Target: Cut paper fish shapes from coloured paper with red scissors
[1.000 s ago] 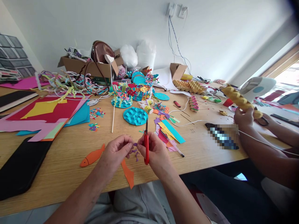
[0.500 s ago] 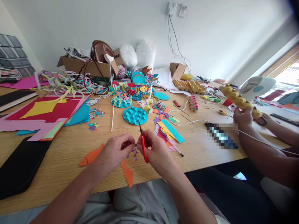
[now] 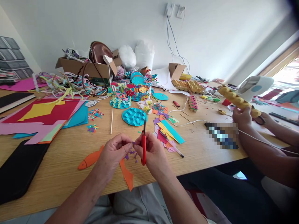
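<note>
Between the fingertips of both hands is a tiny purple scrap (image 3: 133, 143), probably paper or foam. My left hand (image 3: 118, 147) pinches it from the left. My right hand (image 3: 150, 151) meets it from the right and also keeps red-handled scissors (image 3: 144, 149) in its grip, their dark blades pointing away from me. Small purple clippings (image 3: 132, 155) lie on the table under my fingers. Beside my left wrist rests an orange fish cutout (image 3: 90, 159), partly covered by the hand. A pointed orange offcut (image 3: 126, 175) lies below, near the table edge.
Ahead is a blue wavy disc (image 3: 135, 116), with decorated fish pieces (image 3: 128, 91) behind. Coloured sheets (image 3: 44, 112) and a black phone-like slab (image 3: 17, 171) are at left. Paper strips (image 3: 171, 130) and a pen (image 3: 178, 151) lie right. Another person's hands (image 3: 244, 116) hold a yellow twisted piece (image 3: 235, 98).
My right hand has turned the scissors more upright, blades now pointing straight ahead. The purple scrap shows more clearly between my fingertips. The view has shifted slightly.
</note>
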`<action>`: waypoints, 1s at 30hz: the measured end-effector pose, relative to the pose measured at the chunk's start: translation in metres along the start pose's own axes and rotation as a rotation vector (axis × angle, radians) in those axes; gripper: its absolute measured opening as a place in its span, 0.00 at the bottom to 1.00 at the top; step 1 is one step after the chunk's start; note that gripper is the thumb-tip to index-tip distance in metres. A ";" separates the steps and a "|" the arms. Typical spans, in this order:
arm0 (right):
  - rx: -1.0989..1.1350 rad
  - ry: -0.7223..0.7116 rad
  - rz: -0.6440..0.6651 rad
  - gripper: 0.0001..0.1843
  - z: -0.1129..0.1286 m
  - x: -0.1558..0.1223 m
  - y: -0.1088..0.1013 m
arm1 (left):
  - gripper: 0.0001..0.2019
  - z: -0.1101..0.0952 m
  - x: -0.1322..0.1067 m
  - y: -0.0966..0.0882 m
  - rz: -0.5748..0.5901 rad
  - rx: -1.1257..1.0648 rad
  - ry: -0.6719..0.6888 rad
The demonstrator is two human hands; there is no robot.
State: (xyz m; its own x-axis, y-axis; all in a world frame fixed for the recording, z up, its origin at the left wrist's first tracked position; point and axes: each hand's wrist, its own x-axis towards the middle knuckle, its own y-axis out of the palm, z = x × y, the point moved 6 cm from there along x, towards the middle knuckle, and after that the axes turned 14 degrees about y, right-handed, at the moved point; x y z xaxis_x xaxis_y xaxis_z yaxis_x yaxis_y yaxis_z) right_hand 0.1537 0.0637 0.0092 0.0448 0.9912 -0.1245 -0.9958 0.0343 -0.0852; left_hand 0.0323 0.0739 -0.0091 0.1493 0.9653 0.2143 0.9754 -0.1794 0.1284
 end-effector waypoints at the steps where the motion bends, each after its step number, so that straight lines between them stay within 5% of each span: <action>1: 0.001 -0.006 0.004 0.12 0.000 0.000 0.000 | 0.03 -0.001 0.000 0.000 -0.002 0.009 0.000; 10: -0.187 -0.030 0.002 0.07 0.006 -0.002 -0.003 | 0.04 -0.005 -0.002 0.000 0.110 0.107 -0.023; 17: -0.439 -0.113 0.048 0.05 0.017 -0.005 0.000 | 0.06 -0.023 0.002 -0.001 0.254 0.406 0.175; 23: -0.280 -0.076 -0.015 0.06 0.008 -0.006 -0.008 | 0.05 -0.015 0.001 -0.006 0.074 0.213 0.049; 30: -0.368 -0.014 0.101 0.13 -0.003 -0.022 -0.003 | 0.04 -0.011 -0.004 -0.001 -0.072 -0.171 -0.052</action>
State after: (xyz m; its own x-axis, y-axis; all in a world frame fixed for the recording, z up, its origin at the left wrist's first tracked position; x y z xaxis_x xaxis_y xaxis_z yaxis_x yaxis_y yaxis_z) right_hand 0.1562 0.0409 0.0090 -0.0561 0.9890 -0.1368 -0.8994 -0.1096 -0.4232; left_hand 0.0293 0.0684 0.0004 0.0930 0.9844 0.1493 0.9425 -0.1354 0.3055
